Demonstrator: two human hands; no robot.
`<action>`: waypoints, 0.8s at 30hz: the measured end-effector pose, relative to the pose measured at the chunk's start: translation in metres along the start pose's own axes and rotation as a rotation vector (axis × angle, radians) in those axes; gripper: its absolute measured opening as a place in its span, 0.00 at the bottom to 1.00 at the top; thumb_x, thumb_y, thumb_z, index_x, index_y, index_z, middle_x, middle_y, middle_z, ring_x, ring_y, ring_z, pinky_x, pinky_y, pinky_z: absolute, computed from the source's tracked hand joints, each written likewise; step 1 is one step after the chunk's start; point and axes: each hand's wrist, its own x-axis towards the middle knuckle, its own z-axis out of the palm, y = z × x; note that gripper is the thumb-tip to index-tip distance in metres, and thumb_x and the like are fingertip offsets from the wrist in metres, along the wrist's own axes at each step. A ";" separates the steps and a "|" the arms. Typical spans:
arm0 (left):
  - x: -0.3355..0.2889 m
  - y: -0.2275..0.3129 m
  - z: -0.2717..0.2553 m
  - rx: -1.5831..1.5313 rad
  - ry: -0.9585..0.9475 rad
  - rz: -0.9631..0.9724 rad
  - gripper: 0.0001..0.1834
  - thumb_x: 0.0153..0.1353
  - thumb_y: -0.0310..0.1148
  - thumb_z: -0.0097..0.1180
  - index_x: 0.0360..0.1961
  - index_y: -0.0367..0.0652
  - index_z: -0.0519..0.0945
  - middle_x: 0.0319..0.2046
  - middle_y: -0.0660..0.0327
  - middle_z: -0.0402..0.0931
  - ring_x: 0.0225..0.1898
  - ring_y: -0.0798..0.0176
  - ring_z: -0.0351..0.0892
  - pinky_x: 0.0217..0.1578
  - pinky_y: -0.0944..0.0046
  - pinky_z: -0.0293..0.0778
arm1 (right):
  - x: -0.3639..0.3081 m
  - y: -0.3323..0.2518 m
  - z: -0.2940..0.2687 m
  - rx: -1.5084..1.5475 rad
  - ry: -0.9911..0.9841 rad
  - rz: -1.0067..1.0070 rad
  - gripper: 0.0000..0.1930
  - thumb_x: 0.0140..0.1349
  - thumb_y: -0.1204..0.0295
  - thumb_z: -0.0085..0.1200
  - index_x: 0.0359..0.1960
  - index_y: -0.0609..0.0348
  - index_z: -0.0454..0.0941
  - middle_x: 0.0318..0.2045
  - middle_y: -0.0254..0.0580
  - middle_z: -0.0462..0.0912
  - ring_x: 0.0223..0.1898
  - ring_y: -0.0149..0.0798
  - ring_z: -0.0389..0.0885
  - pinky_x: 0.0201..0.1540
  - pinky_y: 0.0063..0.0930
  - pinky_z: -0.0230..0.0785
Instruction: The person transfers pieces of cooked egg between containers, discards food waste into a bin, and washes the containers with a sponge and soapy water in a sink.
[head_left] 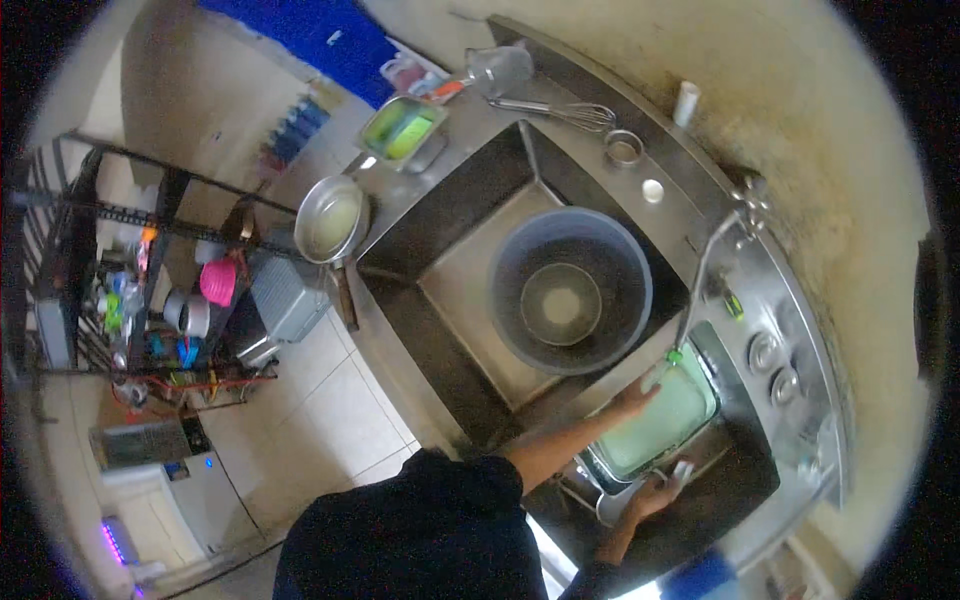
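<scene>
A rectangular tub [645, 440] of cloudy, pale green water stands in the right sink basin. Over its far left side reaches my left hand [632, 396], its fingers stretched toward the green-tipped end of the faucet spout [690, 310]. By the tub's near edge, my right hand [655, 495] is closed around something. A small whitish end [683, 468] sticks out past its fingers, too blurred to name. Partly behind this hand is a round, pale metal vessel [612, 507]; whether the hand grips it is unclear.
A large grey plastic basin [505, 300] with some water sits in the left sink. Around the rim lie a saucepan [332, 220], a metal container with a yellow-green sponge [405, 130], a clear jug [500, 70], a whisk [560, 110] and small round lids [768, 352].
</scene>
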 end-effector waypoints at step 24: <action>0.033 0.076 0.003 -0.310 -0.285 0.062 0.17 0.62 0.34 0.43 0.49 0.38 0.72 0.41 0.56 0.75 0.46 0.63 0.73 0.47 0.60 0.70 | 0.164 -0.406 0.194 0.494 -0.646 -0.005 0.33 0.67 0.47 0.42 0.70 0.43 0.53 0.65 0.52 0.61 0.63 0.45 0.63 0.65 0.40 0.53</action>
